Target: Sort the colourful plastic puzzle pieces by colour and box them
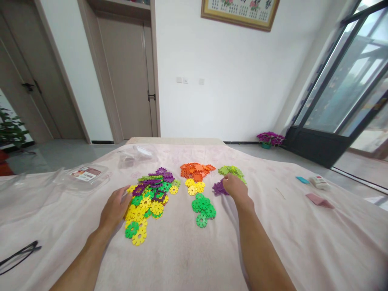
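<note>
A mixed heap of interlocking plastic pieces (145, 203), yellow and green flower-shaped discs with purple ones, lies left of centre. At its left edge is my left hand (115, 206), thumb and finger closing around a yellow disc (131, 188). My right hand (236, 188) is closed over the right side of a small pile of purple square pieces (220, 187); its fingertips are hidden. Sorted by colour nearby are orange pieces (196, 171), yellow discs (194, 186), green discs (204, 208) and light-green pieces (232, 169).
Clear plastic containers (87, 178) stand on the pink tablecloth (182, 258) at the left. Black-framed glasses (21, 254) lie at the near left. Toward the right are a blue item (302, 180), a small white box (319, 182) and a folded pink cloth (319, 201).
</note>
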Demonstrator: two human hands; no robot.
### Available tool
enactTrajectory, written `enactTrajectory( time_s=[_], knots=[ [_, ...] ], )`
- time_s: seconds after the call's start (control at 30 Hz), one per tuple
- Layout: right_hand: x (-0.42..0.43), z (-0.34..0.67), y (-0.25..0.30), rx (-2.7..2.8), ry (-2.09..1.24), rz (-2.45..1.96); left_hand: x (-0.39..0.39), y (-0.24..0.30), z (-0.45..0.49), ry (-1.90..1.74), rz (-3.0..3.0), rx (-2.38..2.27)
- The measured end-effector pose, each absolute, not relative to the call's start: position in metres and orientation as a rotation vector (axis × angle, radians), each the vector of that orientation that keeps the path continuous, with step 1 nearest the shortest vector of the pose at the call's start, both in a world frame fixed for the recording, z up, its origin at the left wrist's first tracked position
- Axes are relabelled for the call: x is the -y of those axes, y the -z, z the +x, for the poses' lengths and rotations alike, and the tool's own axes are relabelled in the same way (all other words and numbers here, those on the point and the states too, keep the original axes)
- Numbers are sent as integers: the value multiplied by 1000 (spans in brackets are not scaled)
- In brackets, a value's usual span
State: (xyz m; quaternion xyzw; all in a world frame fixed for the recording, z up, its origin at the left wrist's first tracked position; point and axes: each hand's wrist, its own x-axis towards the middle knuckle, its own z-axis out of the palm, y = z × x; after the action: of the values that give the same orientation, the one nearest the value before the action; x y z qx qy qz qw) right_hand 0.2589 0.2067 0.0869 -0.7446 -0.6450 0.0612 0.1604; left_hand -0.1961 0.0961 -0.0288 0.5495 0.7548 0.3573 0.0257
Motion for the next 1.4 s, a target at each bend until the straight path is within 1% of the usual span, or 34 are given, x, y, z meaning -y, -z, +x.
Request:
enactTrajectory(
  time_s=[0.1, 0.17, 0.27, 0.33, 0.43, 0.5, 0.57, 0.67, 0.8, 1.0, 1.17, 1.4],
  knots=[
    [-200, 261, -97, 1836, -62, -2194, -99, 32, -191, -1115, 1823, -2224],
    [-193, 249, -104, 1907, -43, -2111, -99, 31, -185, -1029, 1912, -2144],
    [-180, 214, -104, 2098, -116, -1881, -95, 23, -174, -940, 1970, -2062],
    [-169, 184, -93, 2271, -228, -1673, -90, 14, -166, -957, 1888, -2124],
    [-153, 145, -64, 2418, -363, -1351, -87, -2, -155, -1005, 1730, -2392],
    [-146, 128, -43, 2470, -414, -1194, -94, -13, -148, -1023, 1767, -2532],
    [-142, 118, -25, 2470, -416, -1113, -109, -25, -139, -1009, 1919, -2528],
    [-142, 115, -8, 2404, -357, -1074, -145, -46, -119, -864, 2163, -2377],
    [-144, 114, 1, 2386, -274, -1040, -198, -63, -90, -390, 2233, -2263],
    [-147, 111, 10, 2368, -241, -1038, -243, -51, -71, -60, 2243, -2060],
    [-149, 111, 14, 2344, -224, -1026, -239, -44, -74, 100, 2328, -1856],
    [-151, 108, 14, 2260, -292, -1126, -193, -60, -87, 76, 2500, -1732]
  ],
)
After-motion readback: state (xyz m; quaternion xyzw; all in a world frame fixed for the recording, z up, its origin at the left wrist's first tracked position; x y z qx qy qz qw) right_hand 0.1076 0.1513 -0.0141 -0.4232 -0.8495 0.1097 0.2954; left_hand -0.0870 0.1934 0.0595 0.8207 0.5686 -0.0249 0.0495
